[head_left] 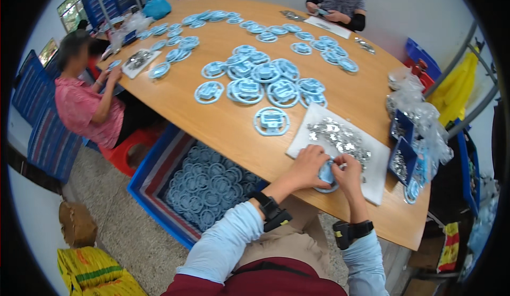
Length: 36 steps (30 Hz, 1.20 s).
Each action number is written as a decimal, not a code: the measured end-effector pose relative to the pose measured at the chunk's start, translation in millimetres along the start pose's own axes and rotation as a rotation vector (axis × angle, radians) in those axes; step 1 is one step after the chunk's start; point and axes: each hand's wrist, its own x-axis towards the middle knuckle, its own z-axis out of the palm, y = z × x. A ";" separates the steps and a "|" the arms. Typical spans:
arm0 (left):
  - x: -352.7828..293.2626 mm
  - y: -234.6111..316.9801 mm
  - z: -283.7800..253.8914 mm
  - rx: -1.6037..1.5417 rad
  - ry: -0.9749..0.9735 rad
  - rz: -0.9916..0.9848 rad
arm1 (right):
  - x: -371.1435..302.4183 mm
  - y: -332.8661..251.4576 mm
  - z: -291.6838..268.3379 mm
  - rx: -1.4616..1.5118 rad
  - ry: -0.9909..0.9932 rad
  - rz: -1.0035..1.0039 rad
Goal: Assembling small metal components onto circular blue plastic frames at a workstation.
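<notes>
My left hand [309, 168] grips a light blue, wheel-shaped plastic part [326, 175] at the table's near edge. Over the same part, the fingers of my right hand [348, 172] are pinched together; whatever they hold is too small or hidden to make out. Just beyond both hands lies a white board [303, 136] with a heap of small shiny metal pieces [340, 139] on it. A single blue wheel-shaped part [271, 121] rests left of the board, and a pile of similar parts [265, 73] sits farther back.
Under the table edge at left stands a blue crate [154, 189] full of blue parts. Two dark blue trays [402, 160] of small metal pieces and clear plastic bags [417, 102] line the right side. Two people [87, 94] [340, 6] work at the table's left and far sides.
</notes>
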 end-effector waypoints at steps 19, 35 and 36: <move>-24.9 37.1 -16.4 -0.523 0.086 -0.369 | -22.2 -18.8 -28.5 0.724 -0.195 0.387; -24.9 11.7 19.1 -1.602 0.141 -0.887 | -50.6 -20.1 -14.6 -0.403 -0.098 -0.205; -25.3 12.2 19.3 -1.595 0.146 -0.893 | -52.7 -20.2 -14.4 -0.403 -0.097 -0.202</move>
